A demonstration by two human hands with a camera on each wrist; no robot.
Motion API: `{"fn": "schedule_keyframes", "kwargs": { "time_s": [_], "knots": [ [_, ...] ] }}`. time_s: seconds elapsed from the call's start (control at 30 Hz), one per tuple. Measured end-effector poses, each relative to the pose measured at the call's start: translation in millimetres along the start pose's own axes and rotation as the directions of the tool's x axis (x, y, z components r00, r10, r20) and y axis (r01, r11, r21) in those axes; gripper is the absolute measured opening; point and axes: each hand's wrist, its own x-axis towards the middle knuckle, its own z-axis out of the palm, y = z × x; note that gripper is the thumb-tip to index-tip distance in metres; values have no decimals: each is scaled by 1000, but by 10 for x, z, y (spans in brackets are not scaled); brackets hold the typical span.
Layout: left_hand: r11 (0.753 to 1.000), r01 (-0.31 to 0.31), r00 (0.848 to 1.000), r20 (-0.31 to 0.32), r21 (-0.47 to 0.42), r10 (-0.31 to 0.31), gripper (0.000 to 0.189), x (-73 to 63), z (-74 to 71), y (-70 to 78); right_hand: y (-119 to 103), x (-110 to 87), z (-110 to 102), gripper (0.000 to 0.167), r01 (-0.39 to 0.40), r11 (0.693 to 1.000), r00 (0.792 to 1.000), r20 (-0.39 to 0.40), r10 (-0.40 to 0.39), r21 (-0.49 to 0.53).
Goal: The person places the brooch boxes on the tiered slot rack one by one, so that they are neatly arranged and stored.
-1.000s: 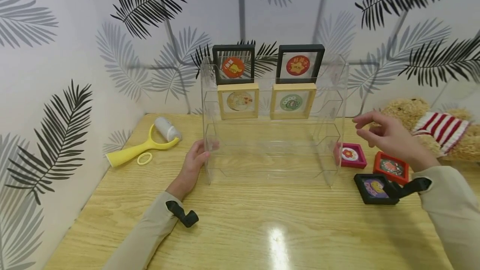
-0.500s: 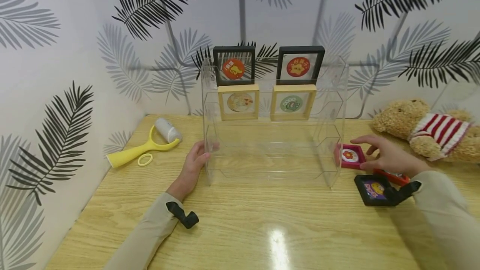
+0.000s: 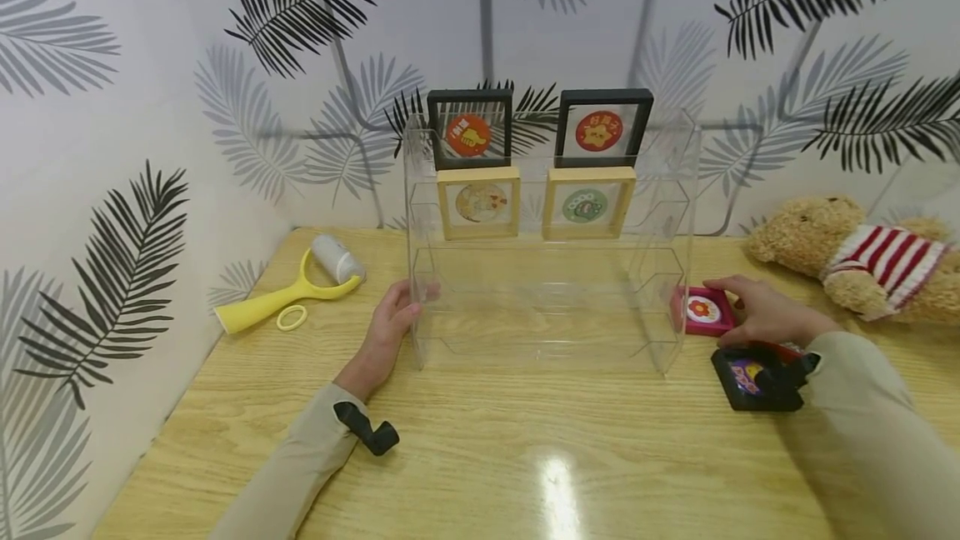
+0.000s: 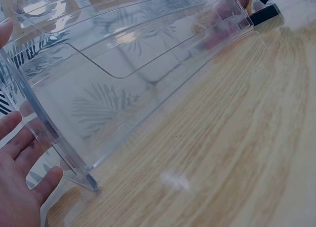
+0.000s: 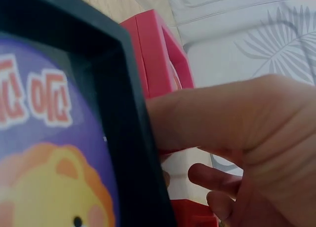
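Observation:
A clear acrylic shelf (image 3: pixel 547 307) stands mid-table, with two black frames (image 3: pixel 468 130) on its top step and two wooden frames (image 3: pixel 478 202) on the step below. My left hand (image 3: pixel 390 319) rests flat against the shelf's left wall (image 4: pixel 44 123), fingers (image 4: pixel 19 138) straight. My right hand (image 3: pixel 731 307) is down on the table right of the shelf. There it pinches the pink frame (image 3: pixel 701 311) between forefinger and thumb (image 5: pixel 212 118). A black frame with a purple picture (image 3: pixel 742 377) lies just in front of that hand. A red frame (image 5: pixel 190 214) is mostly hidden beneath it.
A teddy bear in a striped jumper (image 3: pixel 855 257) lies at the far right. At the back left lie a yellow lint roller (image 3: pixel 285 294) and a small yellow ring (image 3: pixel 291 317). Leaf-patterned walls close the table at the back and left.
My right hand has come down from the air to the table and closed on the pink frame, covering the red frame. The left hand and shelf have not moved.

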Motion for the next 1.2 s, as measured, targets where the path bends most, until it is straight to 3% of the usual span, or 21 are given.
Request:
{"fn": "schedule_keyframes", "kwargs": {
  "time_s": [0.2,0.3,0.53,0.63,0.7,0.83,1.07,1.13,1.2],
  "knots": [
    [1000,4,1000,-3,-8,-4,52,10,6,4,11,5,15,86,-90,985,995,54,83,144],
    [1000,5,1000,-5,-9,-5,53,10,8,4,26,-13,39,85,-112,971,993,46,104,212],
    [1000,8,1000,2,9,-8,52,16,9,1,51,-84,89,79,-24,959,983,-166,74,284],
    [1000,7,1000,-2,5,-7,52,15,12,6,16,-119,92,76,-15,926,974,-202,98,378],
    [1000,6,1000,-4,5,-6,52,14,15,12,-17,-149,95,75,-32,885,971,-196,138,464],
    [1000,11,1000,-6,2,-11,53,11,16,14,-74,-218,118,69,-33,763,962,-187,199,645],
    [1000,15,1000,-10,1,-15,53,9,14,12,-117,-349,179,66,137,439,937,-260,232,888],
    [1000,15,1000,-13,2,-15,53,7,15,12,-116,-399,189,67,167,372,931,-269,245,913],
    [1000,15,1000,-14,4,-15,52,3,17,15,-117,-453,199,69,176,343,928,-271,254,923]
  ]
}}
